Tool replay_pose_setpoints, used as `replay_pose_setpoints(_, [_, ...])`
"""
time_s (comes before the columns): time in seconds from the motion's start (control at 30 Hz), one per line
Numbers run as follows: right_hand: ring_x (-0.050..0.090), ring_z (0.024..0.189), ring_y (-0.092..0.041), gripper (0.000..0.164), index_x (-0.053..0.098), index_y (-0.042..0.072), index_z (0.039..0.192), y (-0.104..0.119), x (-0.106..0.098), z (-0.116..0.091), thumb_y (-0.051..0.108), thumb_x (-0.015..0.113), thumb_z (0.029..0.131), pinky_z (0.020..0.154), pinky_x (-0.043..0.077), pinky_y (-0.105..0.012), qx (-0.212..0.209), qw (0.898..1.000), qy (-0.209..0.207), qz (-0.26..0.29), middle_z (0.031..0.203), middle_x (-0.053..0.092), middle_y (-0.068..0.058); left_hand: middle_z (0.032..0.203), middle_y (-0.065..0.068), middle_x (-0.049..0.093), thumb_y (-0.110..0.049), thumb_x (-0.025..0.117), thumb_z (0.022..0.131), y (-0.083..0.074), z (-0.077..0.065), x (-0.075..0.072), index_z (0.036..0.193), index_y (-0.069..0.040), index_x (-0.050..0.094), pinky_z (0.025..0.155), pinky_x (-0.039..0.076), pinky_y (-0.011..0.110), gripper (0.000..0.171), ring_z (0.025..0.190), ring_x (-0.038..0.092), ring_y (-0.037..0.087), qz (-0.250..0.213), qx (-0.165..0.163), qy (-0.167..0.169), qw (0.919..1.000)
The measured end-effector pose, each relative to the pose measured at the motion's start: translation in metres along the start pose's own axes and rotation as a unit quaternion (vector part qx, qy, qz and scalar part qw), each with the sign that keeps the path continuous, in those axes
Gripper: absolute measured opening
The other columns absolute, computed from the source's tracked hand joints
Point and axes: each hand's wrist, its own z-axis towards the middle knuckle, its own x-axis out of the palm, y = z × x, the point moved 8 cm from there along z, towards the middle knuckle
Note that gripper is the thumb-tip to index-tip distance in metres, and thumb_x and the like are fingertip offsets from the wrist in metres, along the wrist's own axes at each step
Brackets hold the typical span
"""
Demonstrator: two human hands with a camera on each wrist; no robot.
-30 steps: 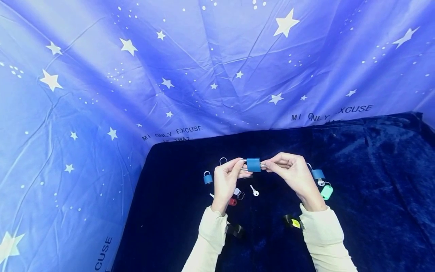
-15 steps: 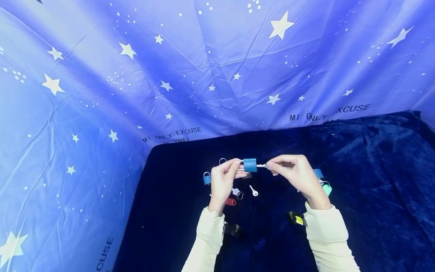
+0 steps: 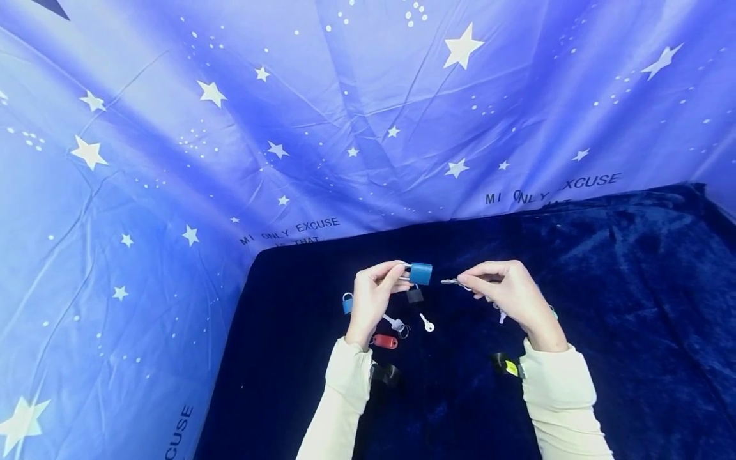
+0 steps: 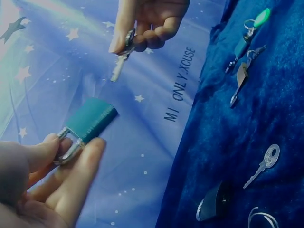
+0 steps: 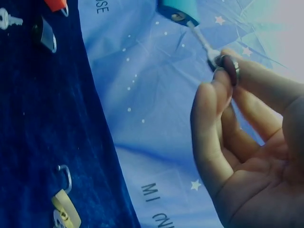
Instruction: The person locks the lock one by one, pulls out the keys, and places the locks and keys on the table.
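My left hand [image 3: 372,297] holds a blue padlock [image 3: 421,273] by its shackle, the body pointing right. In the left wrist view this padlock [image 4: 92,118] is gripped between thumb and fingers, its shackle in the body. Facing it, my right hand [image 3: 508,297] pinches a silver key [image 3: 450,282] by its head, the blade pointing left. A gap separates the key's tip from the padlock in the head view. The right wrist view shows the keyhole on the padlock's end [image 5: 178,17] beside the key blade [image 5: 202,39].
On the dark blue cloth [image 3: 460,396] lie a black padlock [image 3: 415,295], a loose key [image 3: 427,322], a key on a ring [image 3: 395,324], a red tag [image 3: 385,342] and another blue padlock [image 3: 347,303]. Near the right hand are a brass padlock [image 4: 242,74] and a green tag [image 4: 262,18].
The key has come out of the padlock's end, and the hands have drawn apart. The left hand has shifted left, the right hand slightly right, each keeping its hold.
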Motion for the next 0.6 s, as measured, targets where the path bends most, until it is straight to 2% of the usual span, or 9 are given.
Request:
replay_pose_setpoints(0.17, [0.063, 0.071, -0.025, 0.030, 0.067, 0.015, 0.092, -0.007, 0.002, 0.000, 0.043, 0.061, 0.083, 0.065, 0.053, -0.038, 0.006, 0.999, 0.020, -0.026, 0.080, 0.066, -0.002, 0.092, 0.022, 0.063, -0.016, 0.052, 0.091, -0.010, 0.003, 0.011, 0.102, 0.006, 0.060, 0.074, 0.053, 0.038, 0.025, 0.081, 0.062, 0.039, 0.058, 0.000, 0.029, 0.9979])
replay_pose_setpoints(0.3, [0.063, 0.070, -0.026, 0.029, 0.065, 0.008, 0.091, -0.010, 0.009, -0.001, 0.036, 0.062, 0.085, 0.065, 0.052, -0.034, 0.020, 0.998, 0.055, -0.033, 0.078, 0.066, -0.006, 0.093, 0.021, 0.062, -0.015, 0.052, 0.091, -0.021, 0.003, 0.018, 0.100, 0.006, 0.060, 0.075, 0.053, 0.041, 0.023, 0.080, 0.063, 0.036, 0.107, -0.002, 0.030, 0.9938])
replay_pose_setpoints(0.37, [0.062, 0.069, -0.025, 0.026, 0.064, 0.005, 0.090, -0.012, 0.012, -0.001, 0.031, 0.062, 0.085, 0.064, 0.052, -0.031, 0.026, 0.996, 0.074, -0.039, 0.078, 0.066, -0.008, 0.093, 0.019, 0.063, -0.015, 0.053, 0.091, -0.020, 0.003, 0.021, 0.099, 0.004, 0.061, 0.075, 0.053, 0.041, 0.023, 0.079, 0.064, 0.033, 0.124, -0.007, 0.030, 0.9918])
replay_pose_setpoints(0.5, [0.061, 0.067, -0.022, 0.021, 0.063, 0.003, 0.089, -0.016, 0.018, -0.002, 0.023, 0.059, 0.087, 0.062, 0.051, -0.028, 0.034, 0.992, 0.109, -0.054, 0.077, 0.065, -0.008, 0.091, 0.016, 0.062, -0.015, 0.055, 0.090, -0.016, 0.007, 0.028, 0.097, 0.004, 0.061, 0.070, 0.054, 0.039, 0.021, 0.077, 0.063, 0.031, 0.131, -0.017, 0.036, 0.9906])
replay_pose_setpoints(0.6, [0.060, 0.067, -0.020, 0.017, 0.062, 0.001, 0.088, -0.020, 0.023, -0.003, 0.017, 0.055, 0.088, 0.061, 0.051, -0.028, 0.041, 0.989, 0.129, -0.057, 0.076, 0.064, -0.007, 0.089, 0.017, 0.062, -0.015, 0.056, 0.089, -0.010, 0.012, 0.032, 0.096, 0.005, 0.061, 0.065, 0.054, 0.039, 0.022, 0.076, 0.062, 0.035, 0.124, -0.028, 0.040, 0.9911])
